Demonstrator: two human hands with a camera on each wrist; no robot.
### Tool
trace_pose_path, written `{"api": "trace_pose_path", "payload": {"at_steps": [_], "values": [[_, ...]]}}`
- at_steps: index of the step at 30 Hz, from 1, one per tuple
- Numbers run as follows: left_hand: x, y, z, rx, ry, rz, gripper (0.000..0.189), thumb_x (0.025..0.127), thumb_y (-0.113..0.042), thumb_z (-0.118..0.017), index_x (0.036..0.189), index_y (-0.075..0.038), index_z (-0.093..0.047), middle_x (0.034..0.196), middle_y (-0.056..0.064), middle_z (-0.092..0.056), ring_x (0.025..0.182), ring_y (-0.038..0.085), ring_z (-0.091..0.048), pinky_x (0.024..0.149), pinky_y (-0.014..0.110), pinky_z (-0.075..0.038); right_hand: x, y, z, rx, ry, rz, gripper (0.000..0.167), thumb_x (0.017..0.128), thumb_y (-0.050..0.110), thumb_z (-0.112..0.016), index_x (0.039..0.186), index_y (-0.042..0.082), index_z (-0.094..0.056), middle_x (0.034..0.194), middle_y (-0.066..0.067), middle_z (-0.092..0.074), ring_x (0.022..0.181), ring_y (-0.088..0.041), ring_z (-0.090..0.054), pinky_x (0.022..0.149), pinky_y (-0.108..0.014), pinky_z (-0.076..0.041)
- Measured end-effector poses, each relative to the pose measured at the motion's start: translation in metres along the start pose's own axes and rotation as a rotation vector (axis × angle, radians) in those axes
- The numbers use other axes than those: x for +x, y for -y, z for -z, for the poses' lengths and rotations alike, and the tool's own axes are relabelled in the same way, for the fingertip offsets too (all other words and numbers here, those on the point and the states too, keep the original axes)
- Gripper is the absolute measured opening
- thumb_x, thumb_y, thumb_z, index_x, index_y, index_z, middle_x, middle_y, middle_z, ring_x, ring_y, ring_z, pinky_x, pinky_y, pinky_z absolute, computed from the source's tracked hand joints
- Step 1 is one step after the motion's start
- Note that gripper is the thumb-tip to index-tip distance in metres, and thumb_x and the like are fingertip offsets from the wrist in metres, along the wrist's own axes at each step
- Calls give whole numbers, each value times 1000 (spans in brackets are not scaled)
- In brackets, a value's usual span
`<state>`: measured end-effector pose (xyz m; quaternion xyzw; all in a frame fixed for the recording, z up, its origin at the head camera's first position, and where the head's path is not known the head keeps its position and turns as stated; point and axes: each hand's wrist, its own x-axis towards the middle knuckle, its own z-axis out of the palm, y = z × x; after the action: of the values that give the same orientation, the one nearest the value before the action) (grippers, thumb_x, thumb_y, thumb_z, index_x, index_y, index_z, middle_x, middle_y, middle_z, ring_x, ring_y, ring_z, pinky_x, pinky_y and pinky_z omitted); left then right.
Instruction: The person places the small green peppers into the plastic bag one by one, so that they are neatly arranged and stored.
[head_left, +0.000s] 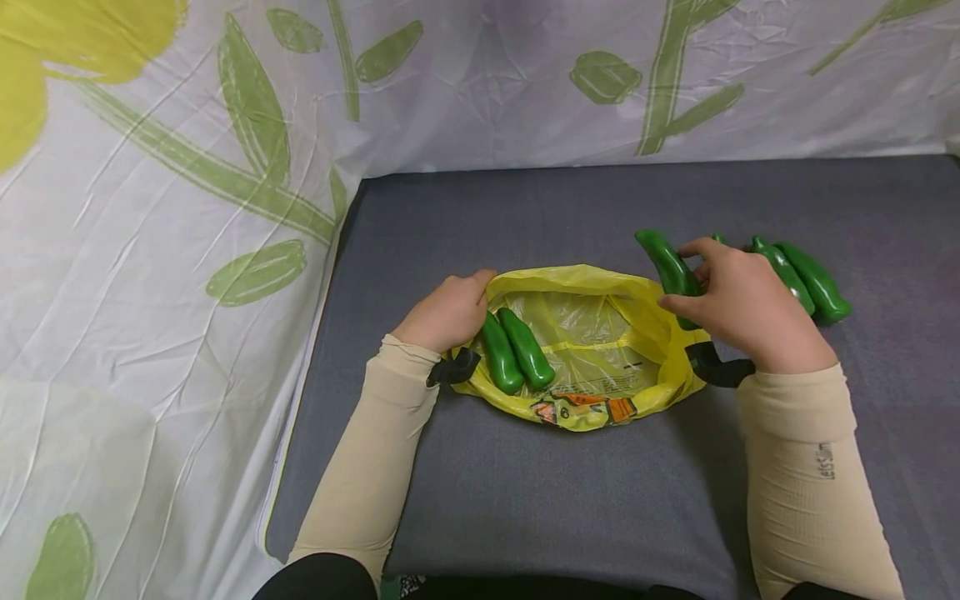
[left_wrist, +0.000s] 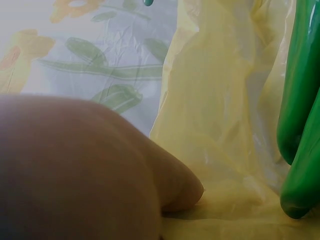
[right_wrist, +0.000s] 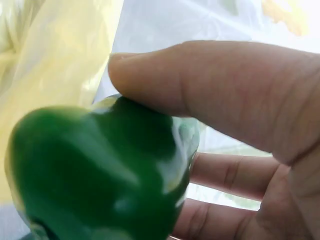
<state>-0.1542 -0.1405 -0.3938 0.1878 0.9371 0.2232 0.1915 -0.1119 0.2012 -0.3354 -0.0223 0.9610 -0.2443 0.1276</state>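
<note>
A yellow plastic bag [head_left: 585, 275] lies with its mouth spread wide, a printed pattern along its near rim. Two glossy green peppers [head_left: 527, 350] lie side by side in its left part. My left hand [head_left: 447, 312] grips the bag's left rim; in the left wrist view the thumb [left_wrist: 182, 192] presses on the yellow plastic. Between the thumb and fingers of my right hand [head_left: 750, 304] is another green pepper [head_left: 663, 258], held over the bag's right rim. The right wrist view shows the thumb [right_wrist: 155, 80] on top of this pepper [right_wrist: 100, 170] and the fingers behind it.
More green peppers [head_left: 817, 283] lie on the dark grey tabletop [head_left: 525, 217], just beyond my right hand and partly behind it. White cloth [head_left: 480, 100] printed with green leaves and yellow flowers hangs at the back and along the left side. Black straps circle both wrists.
</note>
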Motion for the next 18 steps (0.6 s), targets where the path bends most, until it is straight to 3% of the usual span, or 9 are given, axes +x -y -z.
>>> {"api": "trace_pose_path", "payload": {"at_steps": [8,12,18], "values": [[0,0,0,-4,1,2,47,113,-13,-32,158,-8,-43,101,13,-70,70,21,-62,68,36,-53,-2,11,-6,2,24,60,71,93,29,-81,148,-1,-48,116,-27,-70,81,-28,-69,70,-50,-55],[1,0,0,-3,-2,-1,47,113,-14,-32,158,-8,-44,107,14,-70,74,22,-63,72,37,-54,-3,15,-8,-21,25,74,71,93,29,-80,147,-4,-49,117,-29,-70,86,-31,-69,75,-53,-55],[0,0,1,-5,-2,-3,47,112,-13,-32,157,-8,-44,107,14,-70,74,22,-64,72,37,-54,-4,22,-14,-43,15,110,48,92,27,-79,126,-2,-63,104,-20,-74,76,-27,-64,67,-46,-52]]}}
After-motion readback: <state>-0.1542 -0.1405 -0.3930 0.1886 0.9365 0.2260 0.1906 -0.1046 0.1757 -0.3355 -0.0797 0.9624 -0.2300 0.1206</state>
